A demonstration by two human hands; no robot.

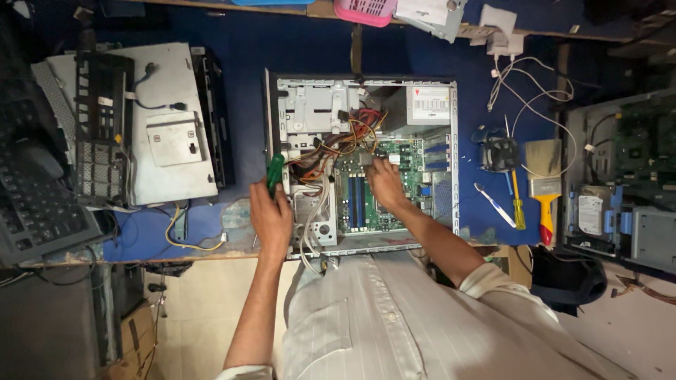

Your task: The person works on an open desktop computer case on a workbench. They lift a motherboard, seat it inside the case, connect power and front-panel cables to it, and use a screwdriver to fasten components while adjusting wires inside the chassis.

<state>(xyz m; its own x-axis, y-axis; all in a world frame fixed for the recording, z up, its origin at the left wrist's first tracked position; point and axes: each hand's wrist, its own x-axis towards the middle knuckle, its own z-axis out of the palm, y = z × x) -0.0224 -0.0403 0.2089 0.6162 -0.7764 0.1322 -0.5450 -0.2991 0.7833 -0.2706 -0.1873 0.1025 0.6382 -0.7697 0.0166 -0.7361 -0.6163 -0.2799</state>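
Observation:
An open desktop computer case (pixel 454 141) lies on its side on a blue work table (pixel 246 56). Inside it are a green motherboard (pixel 408 169), a grey power supply (pixel 429 104) and a bundle of coloured wires (pixel 345 137). My left hand (pixel 271 214) grips a green-handled screwdriver (pixel 274 172) at the case's left edge. My right hand (pixel 386 184) reaches into the case and its fingers pinch something small on the motherboard near the wires; I cannot make out what it is.
A removed grey side panel (pixel 169 105) and a black metal frame (pixel 102 134) lie at the left, beside a black keyboard (pixel 35 204). At the right lie a cooling fan (pixel 501 153), a yellow screwdriver (pixel 518 204), a paintbrush (pixel 544 186), white cables (pixel 528 91) and another opened machine (pixel 627 183).

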